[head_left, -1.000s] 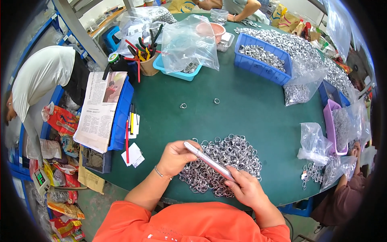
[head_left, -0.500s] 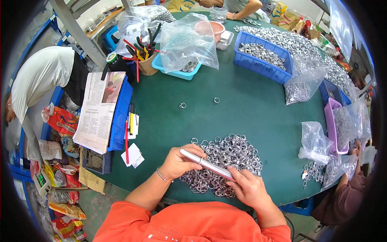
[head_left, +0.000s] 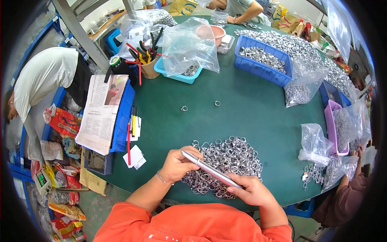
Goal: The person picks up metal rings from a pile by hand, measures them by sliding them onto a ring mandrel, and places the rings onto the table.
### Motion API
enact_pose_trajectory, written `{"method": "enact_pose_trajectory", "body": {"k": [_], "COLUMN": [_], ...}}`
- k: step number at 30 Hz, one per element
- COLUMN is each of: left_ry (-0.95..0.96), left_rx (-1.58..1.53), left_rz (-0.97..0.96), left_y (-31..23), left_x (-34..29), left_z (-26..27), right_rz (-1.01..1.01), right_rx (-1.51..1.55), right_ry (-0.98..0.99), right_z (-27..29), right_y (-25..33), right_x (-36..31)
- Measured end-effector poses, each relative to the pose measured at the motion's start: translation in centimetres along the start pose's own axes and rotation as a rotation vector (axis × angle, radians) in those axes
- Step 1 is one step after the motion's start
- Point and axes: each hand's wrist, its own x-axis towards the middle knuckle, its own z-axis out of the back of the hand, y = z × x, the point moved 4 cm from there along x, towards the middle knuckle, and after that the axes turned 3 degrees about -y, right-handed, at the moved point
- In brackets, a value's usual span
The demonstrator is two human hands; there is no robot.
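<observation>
A tapered silver ring mandrel [head_left: 213, 171] lies slantwise between my hands, above a heap of silver rings [head_left: 236, 159]. My right hand [head_left: 253, 190] grips its thick end, fingers closed round it. Near the narrow end, a single ring [head_left: 198, 161] sits around the mandrel. The fingers of my left hand [head_left: 175, 164] are closed at that ring, thumb below and fingers above; the exact contact is partly hidden. Farther up the green table [head_left: 161, 125], two rings lie apart from the heap: a left ring [head_left: 184, 108] and a right ring [head_left: 217, 103].
Blue bin [head_left: 262, 68] of metal pieces stands far right, before a larger spread heap [head_left: 298, 44]. A turquoise tray [head_left: 177, 76] and a pot of pliers [head_left: 150, 68] are far left. Newspapers [head_left: 100, 117] lie on a blue crate. Other people work around the table.
The mandrel's thick end has shifted slightly right and down with my right hand, which now wraps more fully round it. My left hand stays nearly in place.
</observation>
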Motion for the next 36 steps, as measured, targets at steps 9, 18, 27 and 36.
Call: {"method": "enact_pose_trajectory", "body": {"k": [9,18,27,36], "left_ry": [0.047,0.084,-0.448,-0.409], "left_rx": [-0.026,0.252,1.322,1.155], "left_rz": [0.023,-0.1,-0.323,-0.278], "left_y": [-0.4,-0.6,-0.7,-2.1], "left_x": [-0.1,-0.2,9.4,11.7], "left_z": [-0.2,-1.2,9.9,9.7], "right_rz": [0.125,0.111,-0.127,-0.239], "right_rx": [-0.458,-0.421,-0.307,-0.273], "right_ry": [-0.139,-0.127,-0.371,-0.38], "right_z": [0.3,0.3,3.6,3.8], "right_y": [0.7,0.3,-2.4,-3.6], "right_x": [-0.3,-0.6,-3.6,-4.4]}}
